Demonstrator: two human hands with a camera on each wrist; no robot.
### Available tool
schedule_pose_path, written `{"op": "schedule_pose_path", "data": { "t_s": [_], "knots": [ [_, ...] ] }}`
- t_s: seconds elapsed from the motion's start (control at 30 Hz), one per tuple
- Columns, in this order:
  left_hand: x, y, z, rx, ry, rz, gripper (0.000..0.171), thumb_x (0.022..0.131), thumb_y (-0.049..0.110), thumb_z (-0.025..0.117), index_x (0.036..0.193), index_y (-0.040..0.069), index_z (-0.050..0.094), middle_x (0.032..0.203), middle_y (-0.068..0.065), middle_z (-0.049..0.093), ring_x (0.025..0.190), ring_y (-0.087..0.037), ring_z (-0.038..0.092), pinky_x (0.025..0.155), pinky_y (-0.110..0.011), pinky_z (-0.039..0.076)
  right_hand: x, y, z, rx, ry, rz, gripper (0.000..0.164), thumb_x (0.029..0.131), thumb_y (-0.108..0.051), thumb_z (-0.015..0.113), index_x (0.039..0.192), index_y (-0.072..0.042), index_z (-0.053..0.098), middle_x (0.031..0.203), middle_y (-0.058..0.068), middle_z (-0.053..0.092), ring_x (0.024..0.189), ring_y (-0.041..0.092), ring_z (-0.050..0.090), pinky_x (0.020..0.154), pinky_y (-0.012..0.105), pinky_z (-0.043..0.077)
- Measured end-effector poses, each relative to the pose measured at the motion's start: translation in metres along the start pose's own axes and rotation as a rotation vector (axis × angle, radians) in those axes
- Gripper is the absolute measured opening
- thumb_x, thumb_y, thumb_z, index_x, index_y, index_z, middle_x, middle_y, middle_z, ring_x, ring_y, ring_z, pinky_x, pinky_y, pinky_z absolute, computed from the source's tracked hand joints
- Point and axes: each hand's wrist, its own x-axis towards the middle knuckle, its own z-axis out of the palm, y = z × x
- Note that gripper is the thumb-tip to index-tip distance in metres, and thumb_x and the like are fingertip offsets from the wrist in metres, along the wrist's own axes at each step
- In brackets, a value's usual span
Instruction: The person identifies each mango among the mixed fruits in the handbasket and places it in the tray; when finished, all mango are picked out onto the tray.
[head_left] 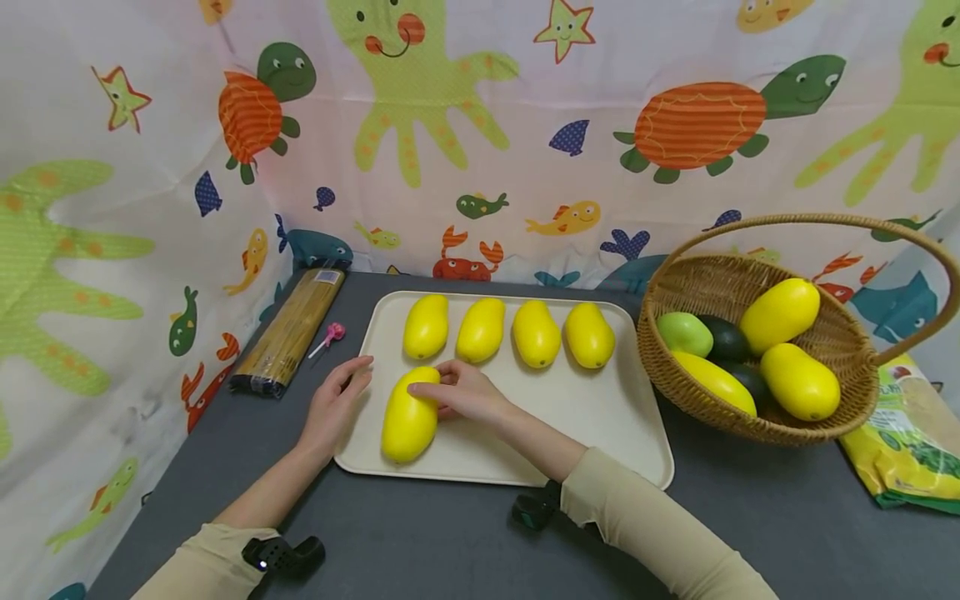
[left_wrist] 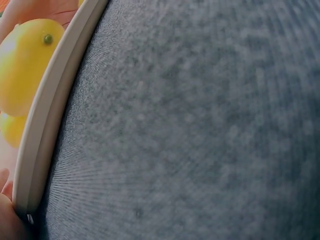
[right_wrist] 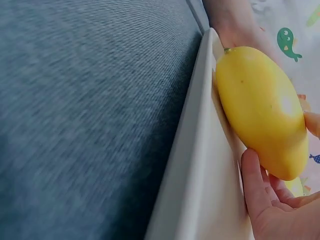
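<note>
On the left of a cream tray (head_left: 555, 425) lies a smooth yellow oblong fruit (head_left: 408, 425), with a small green stem spot (left_wrist: 47, 39) in the left wrist view. My right hand (head_left: 468, 392) grips this fruit's far end, thumb on top and fingers around its right side. In the right wrist view the same fruit (right_wrist: 262, 110) leans close to the tray's near rim. My left hand (head_left: 337, 404) rests at the tray's left edge, fingers loosely bent, apart from the fruit. Several similar yellow fruits (head_left: 536, 333) form a row along the tray's far side.
A wicker basket (head_left: 757, 429) at the right holds more yellow fruits, a green fruit (head_left: 685, 333) and dark green ones (head_left: 723, 337). A yellow-green bag (head_left: 900, 433) lies beside it. At the left are a long packet of brown sticks (head_left: 292, 329) and a pink lollipop (head_left: 335, 331).
</note>
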Motion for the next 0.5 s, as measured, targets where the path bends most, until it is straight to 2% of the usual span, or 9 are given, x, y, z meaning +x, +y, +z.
{"op": "schedule_pose_path", "data": {
  "t_s": [0.3,0.5],
  "knots": [
    [0.0010,-0.0043,-0.0003,0.023,0.005,0.030,0.040,0.101,0.024,0.052,0.138,0.007,0.054,0.144,-0.012,0.046,0.134,-0.025,0.039,0.114,-0.042,0.025,0.0040,-0.0003,0.0061,-0.110,0.007,-0.024,0.056,0.083,-0.049,0.074,0.117,-0.006,0.061,0.095,0.005,0.063,0.076,0.020,0.063,0.068,0.029,0.056],
    [0.0010,-0.0051,0.0004,0.051,0.013,0.018,0.041,0.101,0.025,0.053,0.137,0.008,0.054,0.143,-0.011,0.046,0.133,-0.025,0.039,0.114,-0.042,0.026,0.0043,0.0012,0.0079,-0.176,0.020,-0.040,0.056,0.083,-0.053,0.071,0.115,-0.009,0.063,0.090,0.005,0.063,0.069,0.021,0.064,0.064,0.029,0.055]
  ]
}}
